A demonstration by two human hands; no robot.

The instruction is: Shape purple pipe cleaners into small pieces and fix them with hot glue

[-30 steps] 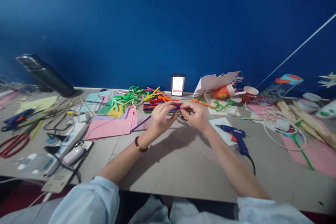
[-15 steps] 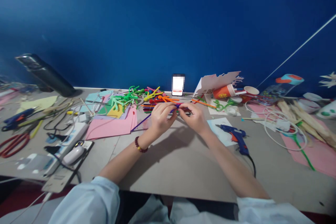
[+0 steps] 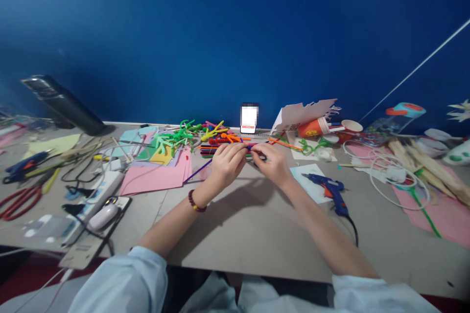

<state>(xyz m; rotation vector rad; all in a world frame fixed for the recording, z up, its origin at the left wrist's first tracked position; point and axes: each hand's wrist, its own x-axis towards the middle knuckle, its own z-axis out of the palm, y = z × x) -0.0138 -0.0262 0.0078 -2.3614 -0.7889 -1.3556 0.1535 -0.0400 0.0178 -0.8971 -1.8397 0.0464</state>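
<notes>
Together, the left hand [image 3: 227, 165] and right hand [image 3: 270, 164] pinch a purple pipe cleaner [image 3: 198, 170], pressed tight on it above the worktable [image 3: 238, 234]; its free end reaches pink card stock [image 3: 154, 181], with a blue glue gun [image 3: 328, 193] to its right.

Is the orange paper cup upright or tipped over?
Tipped over: the orange paper cup lies on its side, open end pointing right.

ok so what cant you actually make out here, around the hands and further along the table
All in the head view:
The purple pipe cleaner: its stretch between the left hand and right hand is hidden by the fingers.
The phone: a pixelated patch blurs its screen.
The bundle of coloured pipe cleaners: its near part is hidden behind the left hand.
The white and green object: cut off by the right edge.
</notes>
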